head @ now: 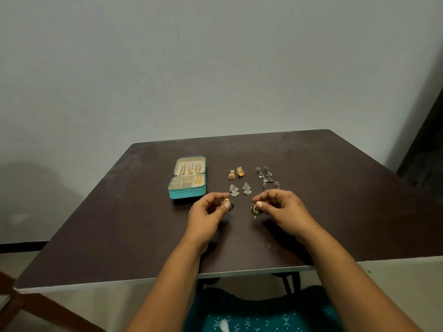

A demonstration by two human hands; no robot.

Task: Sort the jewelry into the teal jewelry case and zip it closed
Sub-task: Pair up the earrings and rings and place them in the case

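Note:
The teal jewelry case [187, 193] lies open on the dark table [335, 212], left of centre, with gold pieces in its lid and one compartment. My left hand [208, 212] pinches a green-and-gold earring [229, 205] just right of the case. My right hand [284, 208] pinches the matching green-and-gold earring [254, 210]. Beyond my hands lie two silver earrings [240, 189], two small gold bell earrings [236, 173] and a tangle of dark silver jewelry [267, 177].
The table's near edge [167, 279] runs in front of my lap. A grey wall stands close behind the far edge. A wooden frame [36, 305] shows at the lower left, below the table.

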